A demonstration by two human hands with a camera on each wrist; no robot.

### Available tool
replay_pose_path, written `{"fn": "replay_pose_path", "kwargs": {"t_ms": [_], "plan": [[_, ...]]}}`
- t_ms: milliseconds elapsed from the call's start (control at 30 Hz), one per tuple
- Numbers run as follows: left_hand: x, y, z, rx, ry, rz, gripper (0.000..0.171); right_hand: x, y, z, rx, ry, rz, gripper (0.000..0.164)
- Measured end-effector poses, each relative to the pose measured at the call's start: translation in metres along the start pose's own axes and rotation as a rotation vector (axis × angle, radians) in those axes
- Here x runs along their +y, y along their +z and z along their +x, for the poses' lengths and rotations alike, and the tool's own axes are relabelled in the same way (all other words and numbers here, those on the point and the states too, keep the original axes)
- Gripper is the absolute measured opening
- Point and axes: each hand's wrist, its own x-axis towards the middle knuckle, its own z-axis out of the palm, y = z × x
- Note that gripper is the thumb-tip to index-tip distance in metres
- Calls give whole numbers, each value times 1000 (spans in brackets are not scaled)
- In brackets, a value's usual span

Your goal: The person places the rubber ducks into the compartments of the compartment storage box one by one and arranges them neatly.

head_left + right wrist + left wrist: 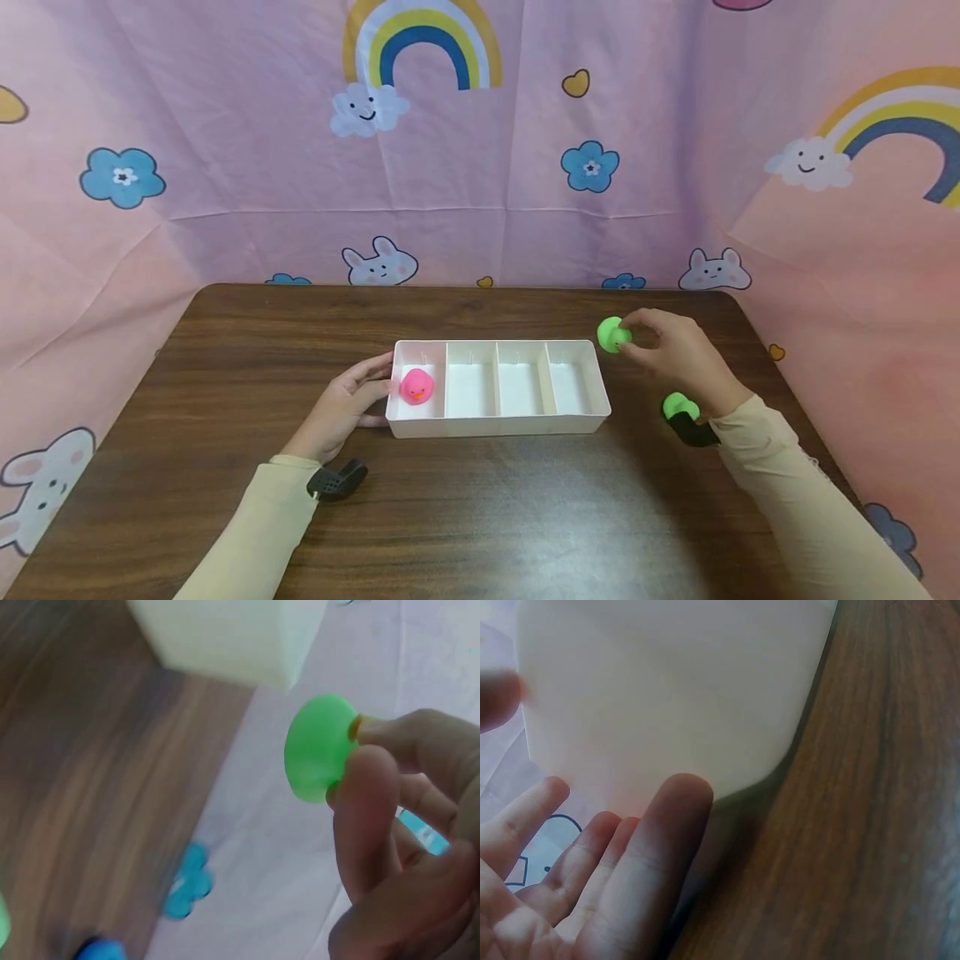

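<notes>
Pink-lilac cloth printed with rainbows and flowers hangs behind a brown wood-grain table catching pale light.

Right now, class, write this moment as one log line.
Left hand: touches white four-compartment tray; right hand: pinches green toy, right of tray; pink toy duck: leftmost compartment; other green toy: on table

Fabric-screened tabletop booth, room type unclear: wood-grain table at six o'clock, rainbow-print cloth from nine through three.
</notes>
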Motion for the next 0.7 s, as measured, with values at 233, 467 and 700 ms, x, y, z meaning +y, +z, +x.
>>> {"fn": "replay_pose_path", "kwargs": {"t_ms": [233,467,700], "plan": [[-1,4,1,-13,13,0,59,-36,5,11,4,-84,32,22],[0,2,-1,0,22,4,57,-67,19,21,-9,-166,77,22],[1,-1,-2,-11,18,-9,58,-93,38,28,10,-240,108,22]]}}
